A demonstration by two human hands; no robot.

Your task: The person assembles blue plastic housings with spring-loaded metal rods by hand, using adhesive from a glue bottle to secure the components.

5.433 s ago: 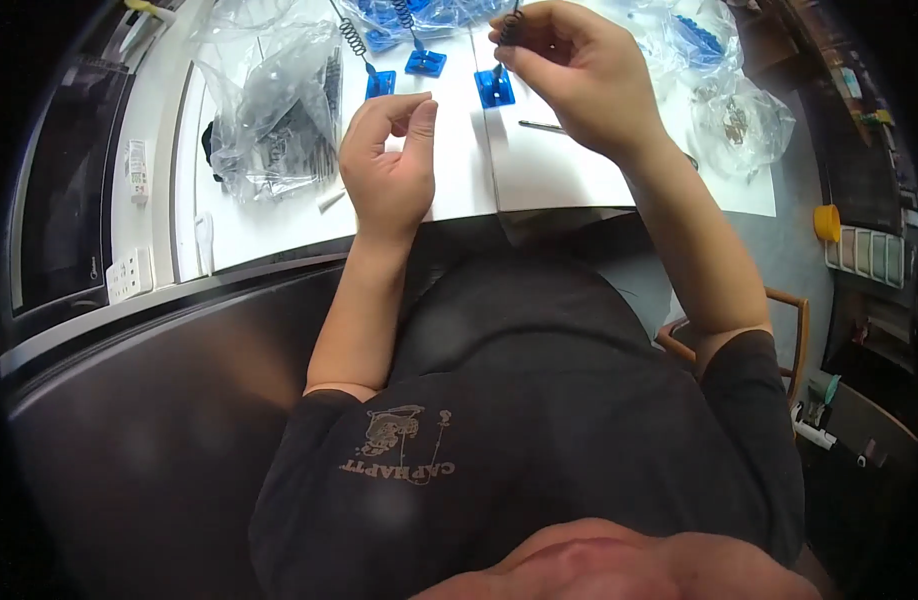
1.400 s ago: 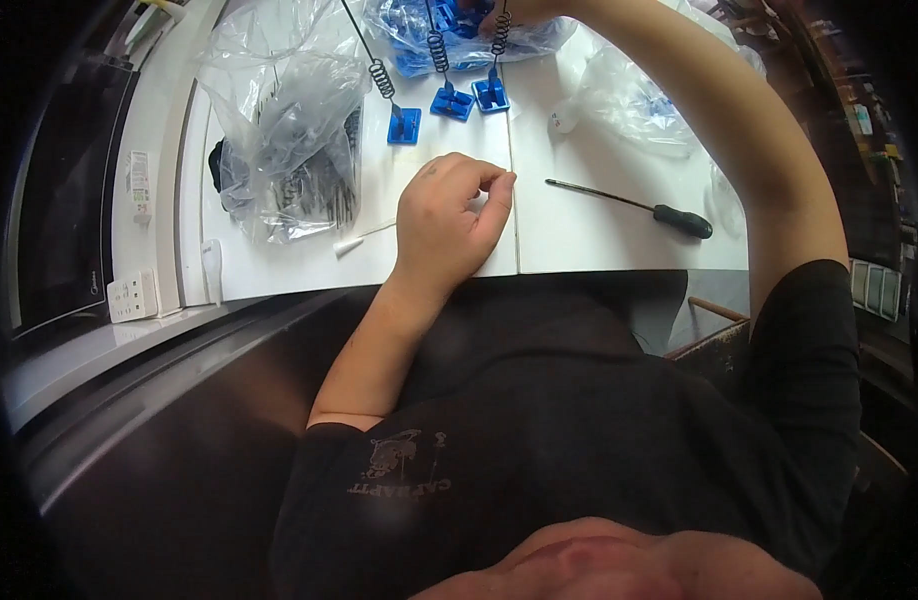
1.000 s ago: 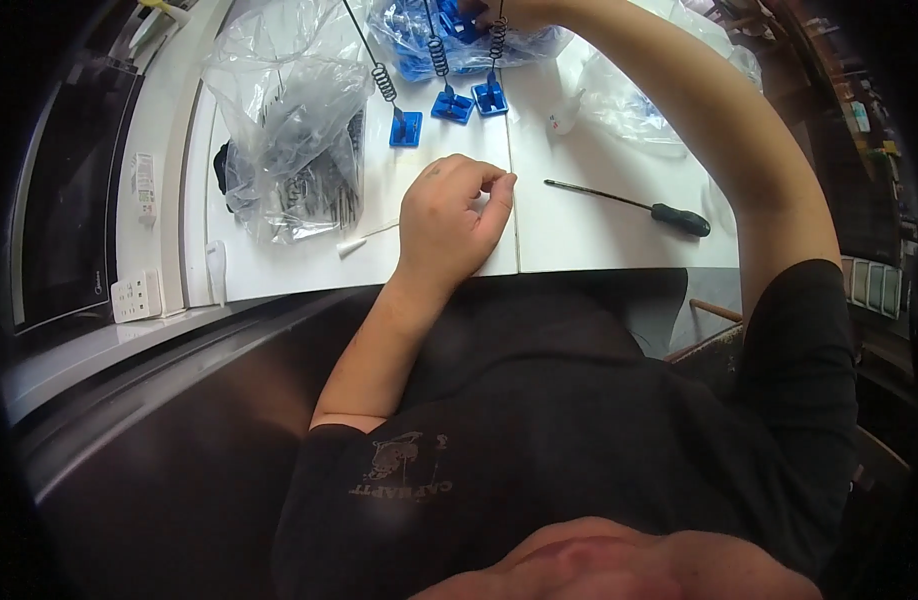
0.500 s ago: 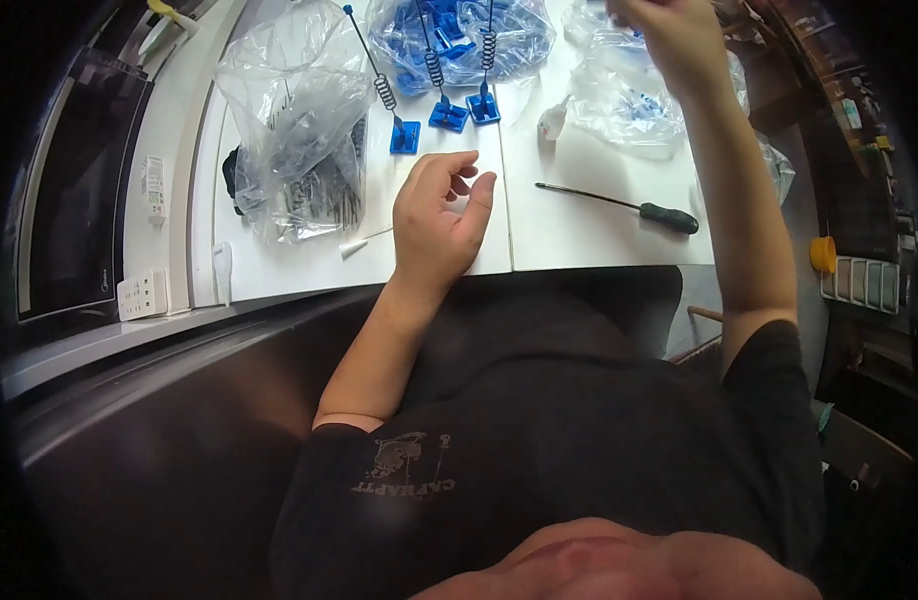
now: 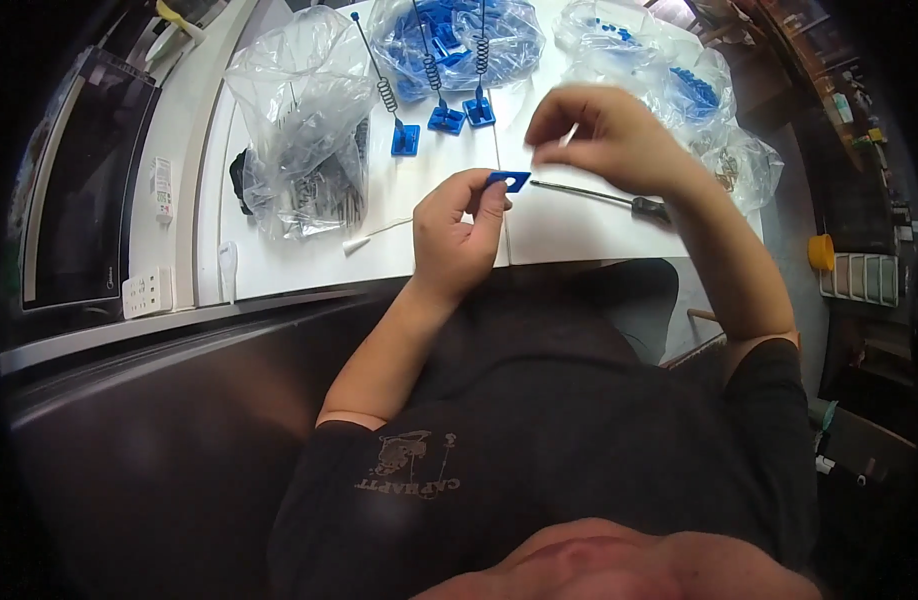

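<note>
My left hand [image 5: 457, 228] is closed above the white table, pinching a small blue square plate [image 5: 520, 182] with a round hole between thumb and fingers. To its right, my right hand [image 5: 611, 138] hovers with its fingers curved and the thumb apart; its fingertips are a little blurred and I see nothing between them. Beneath the right hand lies a screwdriver [image 5: 591, 195] with a dark handle, its tip close to the plate. Beyond my hands, three blue bases [image 5: 405, 140] [image 5: 446, 121] [image 5: 479, 112] stand with dark coil springs on thin rods.
A clear bag of metal rods [image 5: 314, 190] lies at the left. Bags of blue parts [image 5: 449, 45] [image 5: 694, 90] sit at the back and right. A white cone-shaped nozzle [image 5: 356, 245] and a white-handled tool [image 5: 227, 270] rest near the front edge; a power strip [image 5: 147, 293] is farther left.
My right hand has come back from the far right toward my left hand. A blue plate is now in my left hand, which has moved slightly right; before, no plate showed there.
</note>
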